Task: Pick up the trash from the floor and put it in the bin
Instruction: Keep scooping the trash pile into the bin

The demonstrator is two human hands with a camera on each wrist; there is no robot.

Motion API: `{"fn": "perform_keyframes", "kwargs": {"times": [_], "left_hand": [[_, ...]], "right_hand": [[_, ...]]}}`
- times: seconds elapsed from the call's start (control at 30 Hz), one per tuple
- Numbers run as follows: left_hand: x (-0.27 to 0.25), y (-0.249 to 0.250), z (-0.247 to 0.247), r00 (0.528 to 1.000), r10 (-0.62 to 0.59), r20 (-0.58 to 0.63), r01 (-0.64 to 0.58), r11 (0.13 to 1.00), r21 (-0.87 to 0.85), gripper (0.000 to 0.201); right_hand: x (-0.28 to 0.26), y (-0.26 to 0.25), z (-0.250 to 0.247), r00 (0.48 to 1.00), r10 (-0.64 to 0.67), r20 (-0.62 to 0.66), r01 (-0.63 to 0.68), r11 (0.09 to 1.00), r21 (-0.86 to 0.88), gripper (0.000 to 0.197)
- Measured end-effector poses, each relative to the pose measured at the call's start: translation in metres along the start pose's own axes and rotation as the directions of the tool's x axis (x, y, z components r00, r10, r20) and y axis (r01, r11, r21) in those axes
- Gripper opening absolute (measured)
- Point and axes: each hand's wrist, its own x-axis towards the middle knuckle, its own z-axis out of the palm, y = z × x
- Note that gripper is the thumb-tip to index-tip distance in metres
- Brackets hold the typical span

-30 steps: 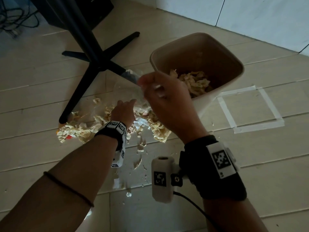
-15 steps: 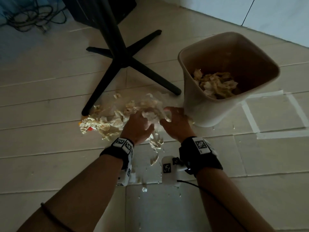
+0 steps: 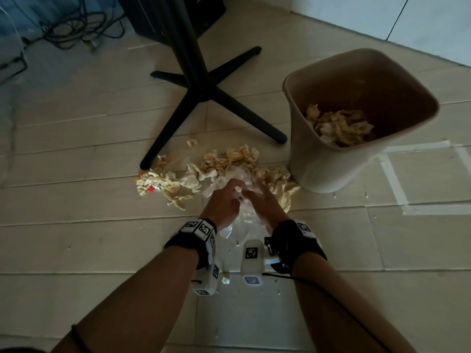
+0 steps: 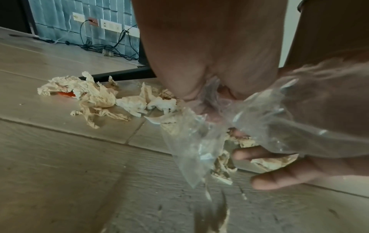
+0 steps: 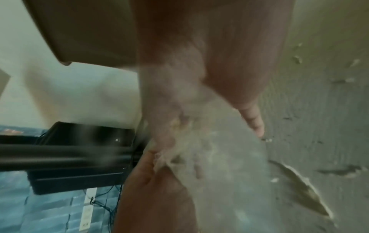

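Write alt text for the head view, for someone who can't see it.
Both hands, left hand and right hand, grip a clear plastic bag over crumpled paper strewn on the floor. A beige bin holding more paper stands to the right, a black stand behind.

Right wrist view blurred; right hand [image 5: 199, 97] grip on plastic bag [image 4: 199, 141] unclear (fingertips hidden under film).

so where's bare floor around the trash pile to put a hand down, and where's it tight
Bare floor lies left of the crumpled paper and inside the tape square right of the bin. Crowded: between the black stand leg, the bin and the paper, where both hands hold clear plastic.
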Motion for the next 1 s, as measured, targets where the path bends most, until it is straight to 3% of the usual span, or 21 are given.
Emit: {"fn": "perform_keyframes", "kwargs": {"times": [0.13,0.2,0.3,0.33,0.43,0.53,0.6,0.7,0.77,0.87,0.93,1.0], "left_hand": [[0.007,0.016,0.006,0.997,0.055,-0.047,-0.054,0.998,0.022,0.031],[0.013,0.020,0.006,0.994,0.093,-0.061,-0.087,0.992,0.088,0.027],[0.018,0.020,0.007,0.982,0.163,-0.097,-0.132,0.955,0.265,0.032],[0.021,0.018,0.008,0.977,0.179,-0.113,-0.140,0.947,0.290,0.033],[0.015,0.028,0.002,0.996,0.044,-0.071,-0.036,0.993,0.111,0.041],[0.002,0.029,-0.001,1.000,0.002,0.006,-0.002,1.000,-0.017,0.053],[-0.007,0.029,-0.005,0.999,0.007,0.031,-0.006,1.000,-0.002,0.046],[-0.010,0.021,-0.014,1.000,0.025,0.018,-0.026,0.999,0.048,0.039],[-0.009,0.018,-0.024,0.999,0.034,-0.017,-0.034,0.999,0.037,0.037],[-0.003,0.016,-0.041,0.994,-0.026,-0.108,0.032,0.998,0.058,0.037],[0.006,0.012,-0.053,0.985,-0.048,-0.169,0.069,0.990,0.121,0.027],[0.016,0.006,-0.066,0.970,-0.057,-0.238,0.099,0.980,0.172,0.024]], "right_hand": [[0.003,-0.004,0.004,0.984,0.133,0.119,-0.155,0.968,0.196,0.054],[0.009,-0.004,0.005,0.982,0.139,0.130,-0.170,0.950,0.263,0.047],[0.007,-0.010,0.002,0.983,0.144,0.116,-0.178,0.910,0.373,0.056],[0.002,-0.015,0.001,0.983,0.143,0.118,-0.179,0.901,0.395,0.048],[0.000,-0.020,-0.001,0.984,0.128,0.125,-0.172,0.861,0.478,0.026],[-0.002,-0.023,-0.002,0.980,0.116,0.160,-0.179,0.863,0.472,0.036],[-0.003,-0.025,-0.005,0.979,0.122,0.164,-0.186,0.863,0.470,0.039],[-0.005,-0.027,-0.005,0.972,0.144,0.186,-0.211,0.879,0.427,0.017],[-0.008,-0.031,-0.001,0.970,0.154,0.185,-0.219,0.887,0.406,0.017],[-0.005,-0.039,0.004,0.989,0.119,0.084,-0.139,0.944,0.298,0.016],[0.000,-0.041,0.005,0.992,0.047,-0.120,-0.029,0.988,0.152,0.029],[0.009,-0.037,0.002,0.938,-0.080,-0.338,0.065,0.996,-0.055,0.036]]}}
